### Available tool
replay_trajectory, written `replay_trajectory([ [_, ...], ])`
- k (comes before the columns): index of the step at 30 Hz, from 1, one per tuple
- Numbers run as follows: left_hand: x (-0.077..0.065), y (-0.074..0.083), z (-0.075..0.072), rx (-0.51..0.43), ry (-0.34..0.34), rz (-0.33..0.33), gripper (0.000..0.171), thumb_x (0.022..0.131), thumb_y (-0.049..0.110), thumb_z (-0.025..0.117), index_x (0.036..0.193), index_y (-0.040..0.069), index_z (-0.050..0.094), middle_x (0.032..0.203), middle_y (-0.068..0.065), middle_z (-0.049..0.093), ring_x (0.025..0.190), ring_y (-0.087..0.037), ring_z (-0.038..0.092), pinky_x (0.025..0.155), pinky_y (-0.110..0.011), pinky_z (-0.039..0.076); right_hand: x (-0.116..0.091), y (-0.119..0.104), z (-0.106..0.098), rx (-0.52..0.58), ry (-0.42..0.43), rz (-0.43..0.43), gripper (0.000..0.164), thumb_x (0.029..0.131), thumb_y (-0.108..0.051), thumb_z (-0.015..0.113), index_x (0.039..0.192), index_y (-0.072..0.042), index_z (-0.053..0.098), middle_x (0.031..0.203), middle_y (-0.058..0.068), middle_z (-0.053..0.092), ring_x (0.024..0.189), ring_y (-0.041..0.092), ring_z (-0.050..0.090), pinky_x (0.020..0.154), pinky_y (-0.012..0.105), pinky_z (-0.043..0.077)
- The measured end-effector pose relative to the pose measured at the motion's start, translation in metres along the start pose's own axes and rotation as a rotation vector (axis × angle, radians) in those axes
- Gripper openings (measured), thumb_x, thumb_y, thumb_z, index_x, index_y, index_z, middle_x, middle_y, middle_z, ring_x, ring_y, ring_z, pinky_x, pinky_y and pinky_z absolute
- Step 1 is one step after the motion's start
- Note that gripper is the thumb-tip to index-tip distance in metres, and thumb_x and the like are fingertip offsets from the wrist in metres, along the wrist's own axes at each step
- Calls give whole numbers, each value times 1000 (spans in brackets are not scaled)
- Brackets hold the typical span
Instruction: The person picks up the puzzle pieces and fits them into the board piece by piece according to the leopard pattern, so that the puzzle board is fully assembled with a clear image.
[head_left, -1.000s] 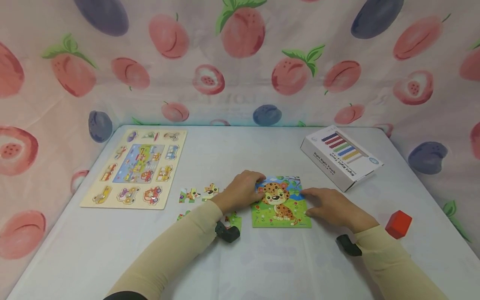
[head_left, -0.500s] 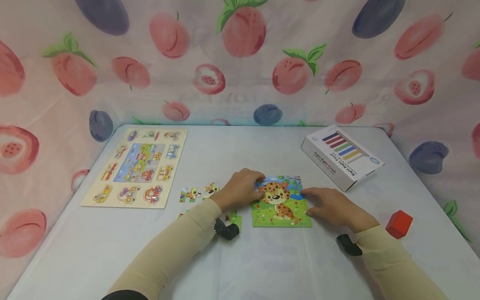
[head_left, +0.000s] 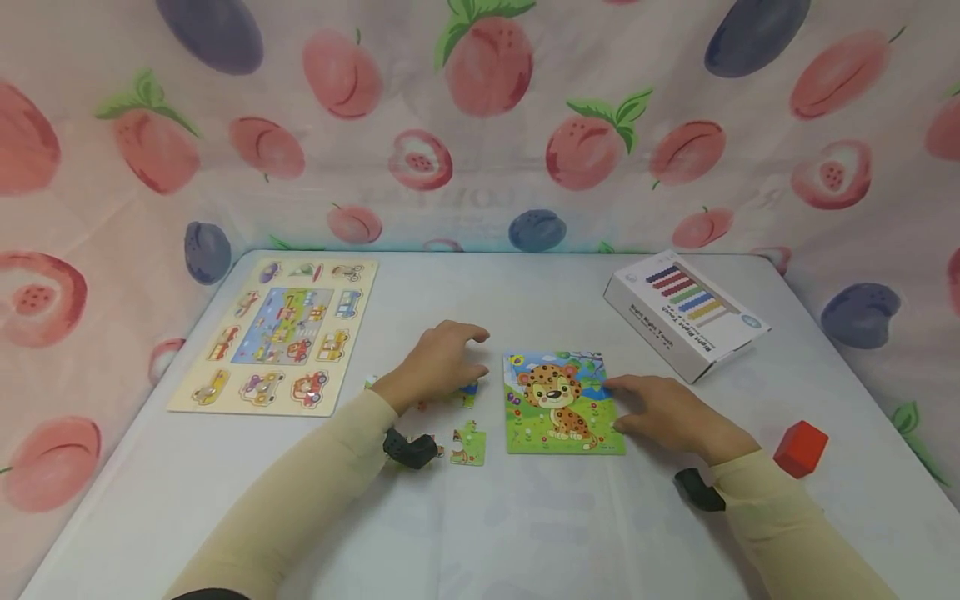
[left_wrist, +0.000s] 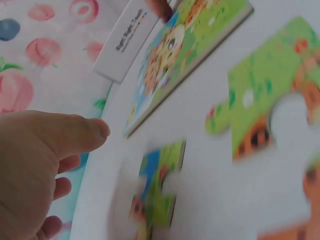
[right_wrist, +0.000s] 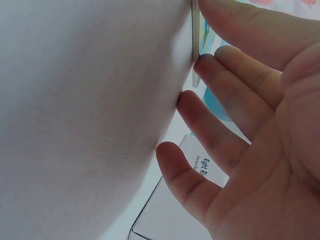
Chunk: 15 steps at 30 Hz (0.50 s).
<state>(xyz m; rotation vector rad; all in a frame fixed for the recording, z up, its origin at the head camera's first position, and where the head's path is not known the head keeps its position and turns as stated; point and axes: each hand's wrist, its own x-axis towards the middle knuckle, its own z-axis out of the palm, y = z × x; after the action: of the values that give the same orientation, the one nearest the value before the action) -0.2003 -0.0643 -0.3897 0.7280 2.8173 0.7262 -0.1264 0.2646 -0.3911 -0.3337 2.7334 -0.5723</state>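
A square leopard picture board [head_left: 555, 417] lies flat on the table. My right hand [head_left: 667, 417] rests at its right edge, thumb and fingertips touching the side with the fingers loosely extended, as the right wrist view also shows. To the board's left, my left hand [head_left: 438, 362] is raised over loose jigsaw pieces, its thumb and fingers apart with nothing between them. One green piece [head_left: 468, 446] lies in front of that hand, and a blue-green piece [left_wrist: 159, 182] shows below the thumb in the left wrist view. Other pieces are partly hidden by the left hand and wrist.
A wooden peg puzzle with vehicles [head_left: 345, 333] lies at the back left. A white printed box [head_left: 675, 321] stands at the back right, and a red block [head_left: 801, 448] sits right of the right wrist. Fruit-patterned cloth [head_left: 480, 192] hangs behind the table.
My left hand has left the board's left edge and moved left over the loose pieces, uncovering the board's upper left corner. The right hand stays at the right edge.
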Motion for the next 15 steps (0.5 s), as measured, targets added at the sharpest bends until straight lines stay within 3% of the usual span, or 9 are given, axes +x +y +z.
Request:
replay_trajectory([
  [9,-27,-31,-19,-26,26,-70,52,89,27,77,135,9,62,132,-7,61,130,-29,49,106,-48,39,0,0,-1,10,-13,15,63,86,-22,79,142,-5,55,145,24,50,135,48,40,106,63,34],
  [15,-44,-47,-29,-13,6,-121,55,87,28,78,135,7,61,133,-9,60,131,-31,48,106,-49,40,0,1,-2,4,4,-28,61,86,-20,79,140,-3,56,142,24,52,133,48,43,106,62,35],
])
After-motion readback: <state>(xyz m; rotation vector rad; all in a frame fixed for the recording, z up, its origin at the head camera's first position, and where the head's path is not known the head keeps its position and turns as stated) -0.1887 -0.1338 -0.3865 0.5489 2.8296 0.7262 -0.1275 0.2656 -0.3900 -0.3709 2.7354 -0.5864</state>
